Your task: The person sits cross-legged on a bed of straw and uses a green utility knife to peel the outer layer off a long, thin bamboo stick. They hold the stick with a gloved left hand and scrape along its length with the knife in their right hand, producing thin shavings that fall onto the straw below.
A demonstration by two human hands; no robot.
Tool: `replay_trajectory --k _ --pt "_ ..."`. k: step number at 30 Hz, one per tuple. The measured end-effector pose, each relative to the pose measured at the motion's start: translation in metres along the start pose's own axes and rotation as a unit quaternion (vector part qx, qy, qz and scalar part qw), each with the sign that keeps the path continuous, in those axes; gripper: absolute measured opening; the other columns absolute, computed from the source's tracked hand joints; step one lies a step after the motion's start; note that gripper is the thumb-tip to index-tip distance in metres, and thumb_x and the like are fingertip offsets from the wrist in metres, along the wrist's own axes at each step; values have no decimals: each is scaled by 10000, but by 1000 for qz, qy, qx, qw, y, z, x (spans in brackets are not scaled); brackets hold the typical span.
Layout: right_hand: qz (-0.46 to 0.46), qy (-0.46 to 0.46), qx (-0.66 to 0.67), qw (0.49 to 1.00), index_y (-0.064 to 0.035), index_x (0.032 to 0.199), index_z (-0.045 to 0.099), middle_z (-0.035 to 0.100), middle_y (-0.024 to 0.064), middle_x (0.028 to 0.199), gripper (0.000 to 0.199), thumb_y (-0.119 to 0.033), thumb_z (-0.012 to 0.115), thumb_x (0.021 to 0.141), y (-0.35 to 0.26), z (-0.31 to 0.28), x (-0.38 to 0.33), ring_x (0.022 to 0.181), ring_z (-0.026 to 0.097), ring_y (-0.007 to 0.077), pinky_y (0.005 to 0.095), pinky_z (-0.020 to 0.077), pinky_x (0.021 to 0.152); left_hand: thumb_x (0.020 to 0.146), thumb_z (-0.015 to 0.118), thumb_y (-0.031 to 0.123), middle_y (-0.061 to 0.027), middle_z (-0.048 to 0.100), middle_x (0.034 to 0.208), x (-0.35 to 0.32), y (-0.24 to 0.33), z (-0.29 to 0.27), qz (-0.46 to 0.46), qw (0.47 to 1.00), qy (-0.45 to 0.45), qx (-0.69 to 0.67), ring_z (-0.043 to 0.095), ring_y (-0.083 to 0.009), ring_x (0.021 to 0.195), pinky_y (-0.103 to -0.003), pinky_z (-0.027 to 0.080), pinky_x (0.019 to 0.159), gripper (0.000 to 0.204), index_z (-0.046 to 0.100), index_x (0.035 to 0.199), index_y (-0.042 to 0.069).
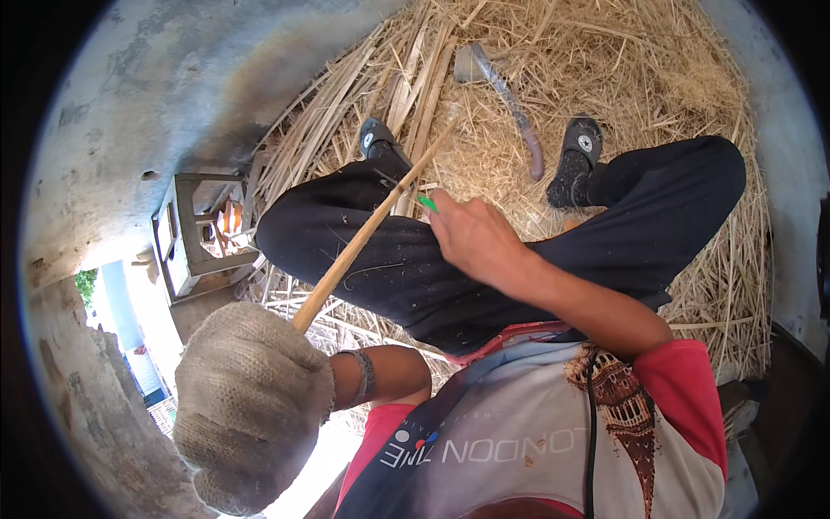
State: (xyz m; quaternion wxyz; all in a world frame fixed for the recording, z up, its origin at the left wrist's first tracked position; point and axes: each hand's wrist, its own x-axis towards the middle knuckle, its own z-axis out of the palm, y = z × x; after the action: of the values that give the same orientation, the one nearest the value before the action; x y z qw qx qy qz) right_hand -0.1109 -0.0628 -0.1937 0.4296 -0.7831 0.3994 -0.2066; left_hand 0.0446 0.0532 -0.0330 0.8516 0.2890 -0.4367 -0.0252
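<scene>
My left hand (251, 406) wears a thick grey-brown knitted glove and is closed round the lower end of a long, pale bamboo strip (350, 251). The strip slants up and away across my left thigh, its thin far tip over the shavings between my feet. My right hand (480, 238) is bare and closed on a small green-handled knife (427, 203), right beside the strip's upper part. Only a bit of green shows past the fingers; a thin dark piece by the strip looks like the blade, but it is hard to make out.
Pale shavings (631, 69) cover the floor round my feet. A hatchet (510, 104) with a dark, curved handle lies on them, beyond my knees. Long split strips (346, 104) are heaped at the far left. A wooden frame (203, 233) stands by the left wall (164, 112).
</scene>
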Motion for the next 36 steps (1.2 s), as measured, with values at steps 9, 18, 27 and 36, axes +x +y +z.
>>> replay_trajectory --k 9,18,27,36 --pt "8 -17 -19 1000 28 990 551 596 261 607 237 -207 516 985 19 7 19 585 610 484 533 507 550 960 503 438 -75 498 1066 1 -9 2 6 1000 16 -6 435 -162 936 -329 353 866 412 501 1126 60" --pt "-36 -10 56 998 41 999 559 589 304 628 278 -233 510 994 24 10 27 620 613 497 560 499 604 957 463 449 -23 528 744 6 -13 33 -13 998 50 45 441 -135 552 -250 398 552 363 562 926 101" --pt "-56 -47 21 997 28 997 568 614 280 649 270 -237 517 990 9 3 33 654 632 481 566 494 616 935 492 454 3 523 611 18 -30 72 30 966 222 127 471 -101 408 -249 466 421 459 622 1112 51" --pt "-38 -84 2 996 15 1001 615 629 298 699 291 -250 496 994 12 0 44 708 643 492 560 514 647 923 495 396 -64 536 779 11 -21 21 -4 998 40 40 535 -109 621 -256 484 532 405 473 1155 65"
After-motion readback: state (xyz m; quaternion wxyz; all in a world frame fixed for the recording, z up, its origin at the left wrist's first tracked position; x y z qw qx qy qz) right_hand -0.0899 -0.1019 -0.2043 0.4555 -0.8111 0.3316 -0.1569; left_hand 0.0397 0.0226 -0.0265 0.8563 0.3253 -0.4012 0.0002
